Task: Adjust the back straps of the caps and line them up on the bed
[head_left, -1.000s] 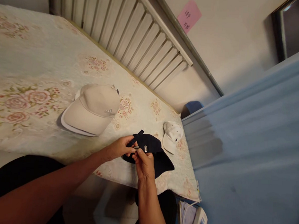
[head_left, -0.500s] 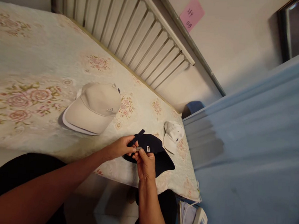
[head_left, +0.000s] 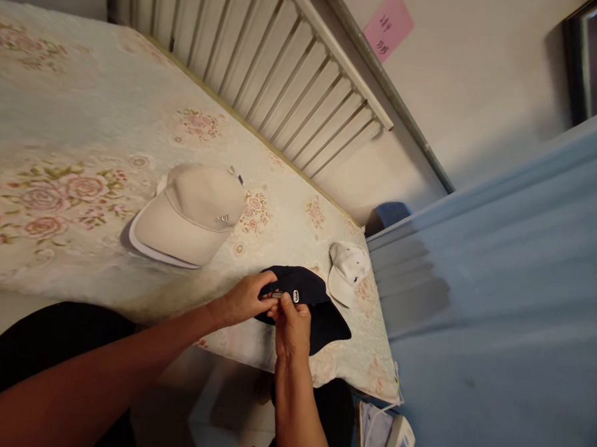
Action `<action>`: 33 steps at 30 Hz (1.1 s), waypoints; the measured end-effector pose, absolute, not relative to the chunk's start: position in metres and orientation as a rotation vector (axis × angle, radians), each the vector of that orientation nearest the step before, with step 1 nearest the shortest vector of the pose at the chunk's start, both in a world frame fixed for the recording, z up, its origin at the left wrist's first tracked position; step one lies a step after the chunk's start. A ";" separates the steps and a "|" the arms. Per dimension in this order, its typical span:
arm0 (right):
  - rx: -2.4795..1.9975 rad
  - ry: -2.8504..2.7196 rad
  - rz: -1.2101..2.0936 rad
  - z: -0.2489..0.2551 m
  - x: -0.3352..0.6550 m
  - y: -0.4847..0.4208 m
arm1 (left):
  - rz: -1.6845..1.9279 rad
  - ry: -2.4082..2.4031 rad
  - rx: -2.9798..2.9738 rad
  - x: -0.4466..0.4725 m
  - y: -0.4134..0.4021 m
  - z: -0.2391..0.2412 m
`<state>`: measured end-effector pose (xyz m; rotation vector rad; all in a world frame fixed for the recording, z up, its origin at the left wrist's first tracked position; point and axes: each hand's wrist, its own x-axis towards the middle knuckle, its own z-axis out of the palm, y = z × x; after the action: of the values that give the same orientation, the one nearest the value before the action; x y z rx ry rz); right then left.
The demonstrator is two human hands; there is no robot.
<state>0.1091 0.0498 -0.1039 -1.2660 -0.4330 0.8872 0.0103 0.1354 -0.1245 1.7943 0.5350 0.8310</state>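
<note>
We pinched the black baseball cap (head_left: 303, 280) at its metal strap buckle (head_left: 277, 294), our left hand (head_left: 247, 299) and right hand (head_left: 293, 326) both curled nearly closed.

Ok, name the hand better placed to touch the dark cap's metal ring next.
Probably the right hand; it lies just beside the metal ring, while the left hand is farther away.
</note>
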 end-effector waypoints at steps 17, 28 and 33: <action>-1.280 -0.396 0.965 -0.099 0.110 0.049 | 0.800 0.422 1.571 0.008 0.136 -0.121; -1.079 -0.281 1.126 -0.092 0.121 0.048 | 0.594 0.295 1.252 0.000 0.146 -0.120; -0.984 -0.262 1.217 -0.093 0.128 0.048 | 0.521 0.269 1.243 0.001 0.146 -0.122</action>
<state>0.1277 0.0478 -0.0929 -0.9836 -0.2621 1.2166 0.0010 0.1459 -0.1217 1.2426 0.2688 0.5206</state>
